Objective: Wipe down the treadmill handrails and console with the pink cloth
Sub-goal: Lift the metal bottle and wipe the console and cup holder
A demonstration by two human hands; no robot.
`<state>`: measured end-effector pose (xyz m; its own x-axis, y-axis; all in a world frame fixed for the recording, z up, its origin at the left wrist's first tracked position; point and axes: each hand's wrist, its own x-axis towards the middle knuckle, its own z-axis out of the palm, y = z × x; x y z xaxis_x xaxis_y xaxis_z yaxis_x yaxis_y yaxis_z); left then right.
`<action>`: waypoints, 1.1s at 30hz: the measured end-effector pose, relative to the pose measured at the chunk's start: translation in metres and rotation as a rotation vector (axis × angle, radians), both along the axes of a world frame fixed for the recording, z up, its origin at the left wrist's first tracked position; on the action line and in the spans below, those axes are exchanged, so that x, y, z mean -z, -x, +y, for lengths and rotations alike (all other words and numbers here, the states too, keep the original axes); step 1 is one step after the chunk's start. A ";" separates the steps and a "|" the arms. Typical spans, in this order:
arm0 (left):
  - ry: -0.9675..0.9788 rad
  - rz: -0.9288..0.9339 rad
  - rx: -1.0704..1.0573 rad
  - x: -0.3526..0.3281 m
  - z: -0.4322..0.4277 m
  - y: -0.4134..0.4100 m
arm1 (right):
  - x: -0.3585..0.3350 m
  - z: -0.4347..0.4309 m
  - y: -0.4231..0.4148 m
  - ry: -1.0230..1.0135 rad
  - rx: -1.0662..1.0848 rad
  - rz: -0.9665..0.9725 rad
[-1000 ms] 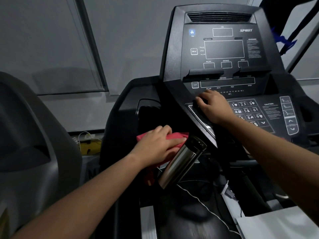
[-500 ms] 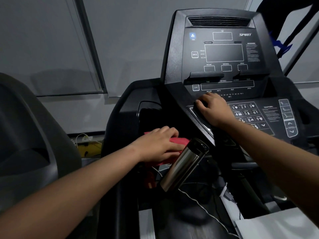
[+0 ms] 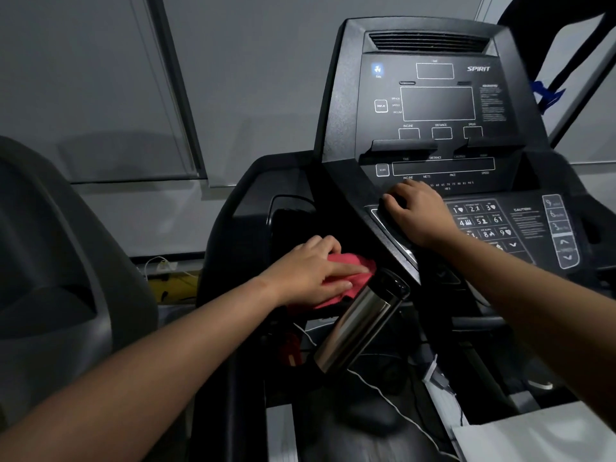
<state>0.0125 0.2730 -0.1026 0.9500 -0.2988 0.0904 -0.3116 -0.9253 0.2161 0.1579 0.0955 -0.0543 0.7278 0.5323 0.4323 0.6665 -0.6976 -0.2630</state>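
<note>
So far: we had the pink cloth (image 3: pixel 353 260) flat on the ledge at the left of the console (image 3: pixel 436 105), so we judged the wiping under way, not finished.
Done: nothing in view showed which surfaces were already clean; the dark plastic gave no streaks to read.
Left to do: by our reckoning the upright display face, the keypad (image 3: pixel 480 221) and the handrails, which we could not pick out in the gloom.
Left hand (image 3: pixel 313 271): it lay spread on the cloth, fingers nearly straight and pressing down, no curl around the fabric.
Right hand (image 3: pixel 416 215): well apart from the left, it rested on the lower panel just left of the keypad, fingers bent over the panel's edge; we could not tell whether it gripped.
Cloth: bunched under the left fingers, its far corner poking out toward the console's slanted side.
Edges: the slanted console flank rose right beside the cloth, and the dark pocket (image 3: pixel 290 215) opened just behind our knuckles.
Obstacle: a steel flask (image 3: pixel 356 325) leaned tilted, its black cap just beside the cloth, likely the first thing a rightward stroke would knock.
Cable: a white cable (image 3: pixel 383 391) trailed below the flask, clear of the ledge.
Open room: we judged leftward and toward us freest; the neighbouring machine (image 3: pixel 66 261) stood well apart.
</note>
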 end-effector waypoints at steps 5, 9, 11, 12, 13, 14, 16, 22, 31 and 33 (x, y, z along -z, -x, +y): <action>0.012 0.020 0.041 -0.002 0.003 -0.005 | 0.001 0.001 0.001 0.000 0.008 0.008; 0.066 0.055 -0.097 -0.004 0.007 -0.019 | 0.000 0.000 0.001 0.000 0.018 0.019; 0.031 0.029 -0.118 -0.003 -0.002 -0.013 | 0.001 0.001 0.001 -0.004 0.014 0.020; -0.005 -0.001 -0.123 -0.004 -0.008 -0.007 | 0.001 0.001 0.001 -0.006 0.013 0.018; -0.049 -0.039 -0.125 -0.004 -0.014 -0.001 | 0.001 0.001 0.001 -0.008 0.013 0.016; -0.089 -0.074 -0.118 -0.004 -0.020 0.005 | 0.001 0.001 0.001 -0.006 0.014 0.015; -0.162 -0.116 -0.075 -0.005 -0.030 0.016 | 0.001 0.001 0.001 -0.004 0.013 0.017; -0.258 -0.110 0.130 -0.003 -0.015 0.025 | 0.001 0.001 0.001 -0.007 0.006 0.013; -0.217 -0.026 0.201 -0.013 0.031 0.028 | 0.003 0.001 -0.002 0.001 0.007 0.006; -0.241 -0.072 0.272 -0.012 0.023 0.024 | 0.003 0.001 -0.003 0.000 0.009 0.005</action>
<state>-0.0118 0.2956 -0.0911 0.8268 -0.5602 0.0507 -0.5594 -0.8283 -0.0295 0.1604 0.0960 -0.0571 0.7344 0.5259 0.4290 0.6591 -0.7034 -0.2660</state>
